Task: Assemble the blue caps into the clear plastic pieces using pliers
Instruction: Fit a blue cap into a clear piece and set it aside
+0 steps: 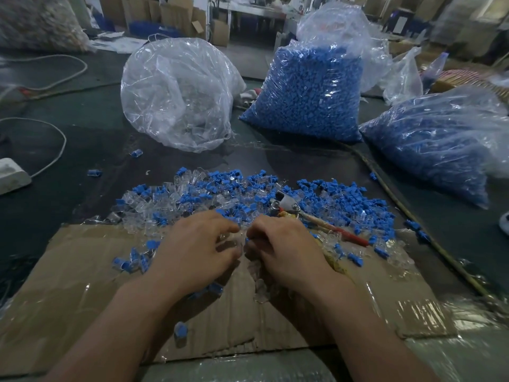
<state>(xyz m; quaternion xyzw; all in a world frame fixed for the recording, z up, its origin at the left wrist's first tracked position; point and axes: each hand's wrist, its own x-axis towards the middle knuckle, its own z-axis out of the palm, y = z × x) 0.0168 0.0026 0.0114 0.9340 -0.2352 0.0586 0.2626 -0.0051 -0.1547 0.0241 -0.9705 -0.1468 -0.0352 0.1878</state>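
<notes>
Seen from the head camera, both hands meet almost knuckle to knuckle over a sheet of cardboard (82, 285) that lies on a dark table (68, 111). The left hand (198, 244) has its fingers curled and pinches a clear piece (230, 238) between thumb and fingertips. The right hand (286, 249) is curled too, and a bit of a blue cap (247, 240) shows at its fingertips, just beside the clear piece. The fingers hide how the two parts sit together.

The pliers (287, 202) lie just beyond the right hand, with their head on the pile (220, 191) of loose blue caps and clear pieces. One red handle sticks out to the right. The other, wrapped in something yellowish, runs under the right palm, and I cannot tell whether the hand grips it.

Farther back stand a clear bag (176, 97) holding clear pieces, an upright blue bag (308, 92) full of caps and a slumped blue bag (440, 142) at the right. A white power strip (11, 175) lies at the left edge.
</notes>
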